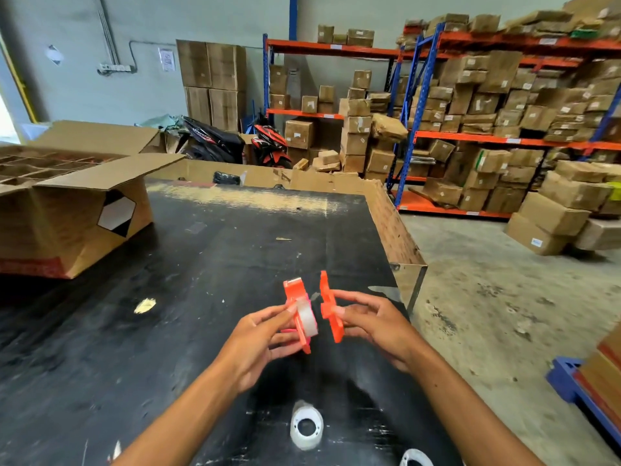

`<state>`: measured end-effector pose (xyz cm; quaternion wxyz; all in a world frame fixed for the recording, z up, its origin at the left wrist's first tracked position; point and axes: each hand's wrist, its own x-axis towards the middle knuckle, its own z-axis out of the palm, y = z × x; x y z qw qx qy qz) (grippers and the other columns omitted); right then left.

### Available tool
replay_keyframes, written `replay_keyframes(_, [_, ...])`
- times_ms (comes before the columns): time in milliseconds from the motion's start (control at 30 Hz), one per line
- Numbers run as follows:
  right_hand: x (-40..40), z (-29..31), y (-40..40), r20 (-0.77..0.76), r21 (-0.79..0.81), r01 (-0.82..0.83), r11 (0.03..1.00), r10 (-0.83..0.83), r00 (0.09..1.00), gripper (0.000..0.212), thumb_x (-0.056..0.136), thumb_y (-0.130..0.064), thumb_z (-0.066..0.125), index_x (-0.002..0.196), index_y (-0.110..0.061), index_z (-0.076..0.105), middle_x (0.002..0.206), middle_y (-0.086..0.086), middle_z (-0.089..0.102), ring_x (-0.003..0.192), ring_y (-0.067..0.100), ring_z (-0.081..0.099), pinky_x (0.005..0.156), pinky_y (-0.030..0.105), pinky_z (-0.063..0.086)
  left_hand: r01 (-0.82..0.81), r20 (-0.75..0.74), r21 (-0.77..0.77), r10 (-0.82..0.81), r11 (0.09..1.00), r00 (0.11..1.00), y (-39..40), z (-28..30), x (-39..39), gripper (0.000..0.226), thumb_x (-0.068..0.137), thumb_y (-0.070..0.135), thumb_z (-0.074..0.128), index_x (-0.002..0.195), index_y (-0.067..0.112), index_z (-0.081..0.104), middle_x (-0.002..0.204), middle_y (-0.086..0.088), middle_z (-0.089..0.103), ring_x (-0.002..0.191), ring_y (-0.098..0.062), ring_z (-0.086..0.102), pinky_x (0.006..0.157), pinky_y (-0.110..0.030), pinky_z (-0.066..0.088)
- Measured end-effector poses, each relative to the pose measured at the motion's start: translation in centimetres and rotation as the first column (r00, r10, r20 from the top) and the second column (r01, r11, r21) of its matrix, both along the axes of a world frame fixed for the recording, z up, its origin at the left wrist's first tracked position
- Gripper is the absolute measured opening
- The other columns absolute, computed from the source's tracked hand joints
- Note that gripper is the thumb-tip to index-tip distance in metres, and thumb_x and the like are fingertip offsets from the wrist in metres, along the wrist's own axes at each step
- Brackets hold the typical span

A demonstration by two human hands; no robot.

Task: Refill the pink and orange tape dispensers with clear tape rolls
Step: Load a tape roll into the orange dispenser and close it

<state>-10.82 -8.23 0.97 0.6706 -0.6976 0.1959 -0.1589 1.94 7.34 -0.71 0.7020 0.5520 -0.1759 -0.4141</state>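
Note:
The orange tape dispenser is split into two halves held above the black table (201,264). My left hand (262,338) grips the left half (295,297), which carries a clear tape roll (308,317) on its hub. My right hand (373,324) grips the other orange half (331,307), a small gap away from the first. Another clear tape roll (306,428) stands on the table near me, and part of a third roll (415,459) shows at the bottom edge. No pink dispenser is clearly in view; only a pink sliver shows behind my left fingers.
An open cardboard box (67,210) with dividers sits at the table's left. Cardboard walls (393,223) rim the table's far and right edges. Beyond are shelving racks full of cartons (487,105), motorbikes (235,142), and a blue pallet (571,381) at right.

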Motion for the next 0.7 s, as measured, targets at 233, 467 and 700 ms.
replay_keyframes(233, [-2.3,-0.1,1.5,0.077,0.033,-0.014,0.999,0.011,0.997,0.034,0.081,-0.013,0.068,0.115,-0.017,0.067,0.093,0.013,0.072,0.088,0.015,0.069,0.074,0.027,0.058,0.112,0.039,-0.007,-0.112,0.994,0.993,-0.6,0.0,-1.2,0.054,0.07,0.033,0.066,0.111,-0.002,0.064,0.101,-0.021,0.069,0.087,-0.028,0.069,0.068,-0.031,0.06])
replay_keyframes(467, [-3.6,-0.4,2.5,0.128,-0.076,0.064,0.995,-0.054,0.99,0.039,0.08,-0.006,0.069,0.118,-0.009,0.063,0.097,0.022,0.068,0.083,0.009,0.065,0.07,0.018,0.055,0.089,0.099,-0.031,-0.085,0.996,0.991,-0.5,0.2,-3.3,0.042,0.069,0.036,0.066,0.102,0.012,0.072,0.09,-0.01,0.075,0.071,-0.015,0.072,0.061,-0.025,0.058])
replay_keyframes(700, [-3.9,-0.1,4.0,0.265,-0.071,0.129,0.989,-0.106,0.958,0.036,0.073,-0.017,0.073,0.108,-0.022,0.069,0.103,0.017,0.073,0.086,0.005,0.067,0.071,0.018,0.055,-0.003,0.201,-0.101,0.023,0.995,0.979,-0.2,0.6,-4.5,0.041,0.076,0.036,0.063,0.111,0.015,0.07,0.099,-0.018,0.076,0.079,-0.021,0.07,0.062,-0.028,0.058])
